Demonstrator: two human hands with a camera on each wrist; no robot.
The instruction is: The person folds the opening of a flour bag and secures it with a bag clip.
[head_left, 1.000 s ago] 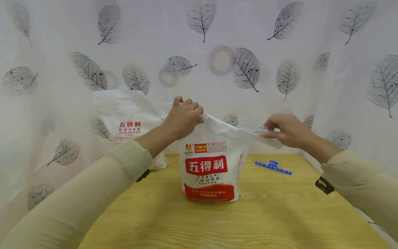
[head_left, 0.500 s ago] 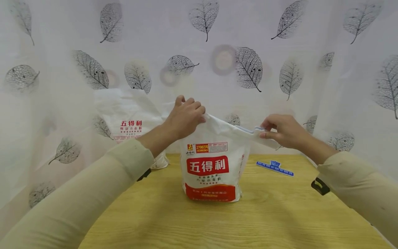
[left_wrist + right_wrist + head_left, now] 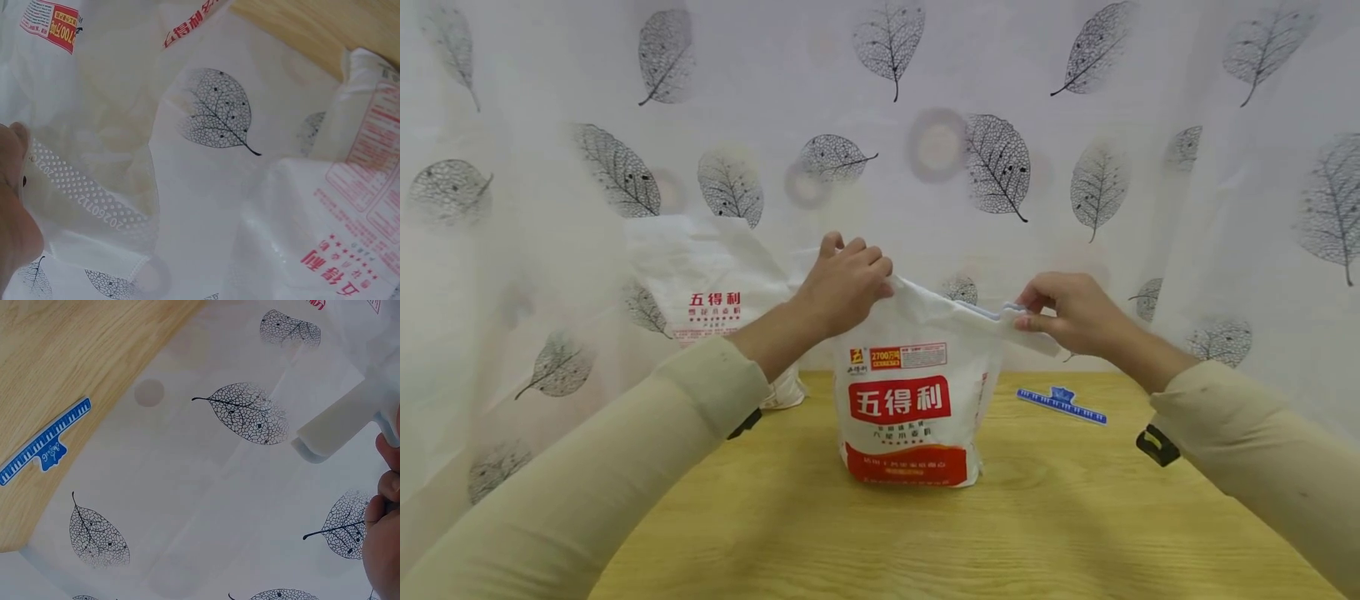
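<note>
A white flour bag (image 3: 917,329) with red printing stands upright on the wooden table. My left hand (image 3: 847,283) grips its upper left part, pulling the top taut; in the left wrist view a dotted, date-stamped band (image 3: 94,197) of the bag shows beside that hand. At the bag's upper right, my right hand (image 3: 1071,312) pinches a white clip (image 3: 1030,335) with pale blue edges, which lies along the top edge. The right wrist view shows one end of this white clip (image 3: 340,422) sticking out beyond the bag, near the curled fingers.
A second white bag (image 3: 707,267) with red lettering stands behind on the left, partly covered by my left arm. On the wooden table (image 3: 1037,508), a blue ruler-like clip (image 3: 1062,405) lies to the right. A leaf-patterned curtain (image 3: 880,192) hangs behind.
My right hand has shifted left along the bag's top edge with the white clip. The left hand holds its place, and the flour bag stays where it was.
</note>
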